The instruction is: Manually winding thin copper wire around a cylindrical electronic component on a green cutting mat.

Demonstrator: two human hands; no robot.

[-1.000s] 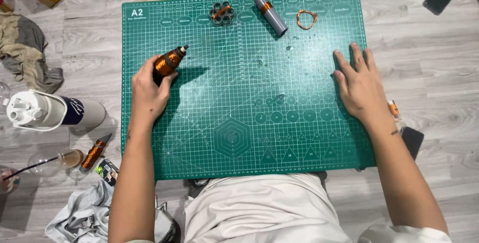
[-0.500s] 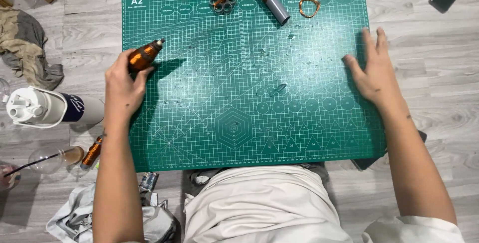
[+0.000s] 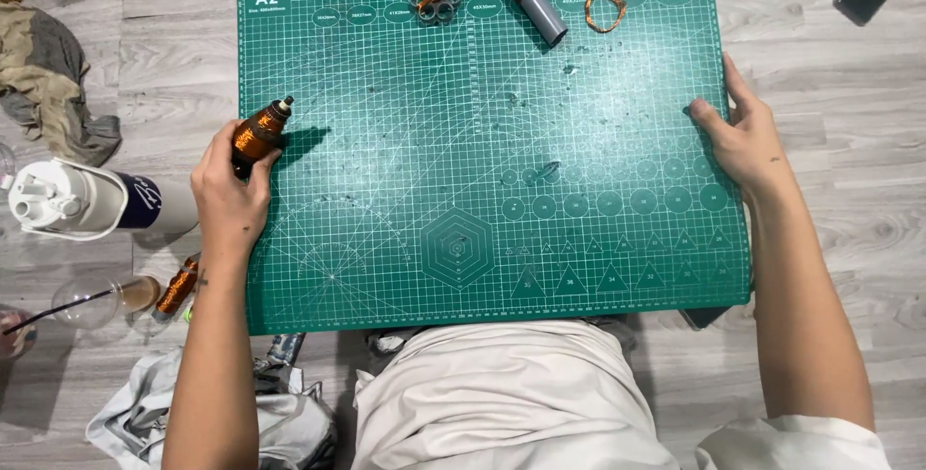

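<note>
Small copper-wound spool bottle (image 3: pixel 260 132) tilts, tip up-right, clamped in left hand (image 3: pixel 230 195) at green cutting mat (image 3: pixel 482 238) edge. Right hand (image 3: pixel 738 142) grips mat's right edge, fingers curled

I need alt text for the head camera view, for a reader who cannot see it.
A person's left hand holds a copper wire spool at the left edge of a green cutting mat on a grey wood floor, while the right hand grips the mat's right edge. A grey tube and a small wire loop lie at the mat's far edge.
</note>
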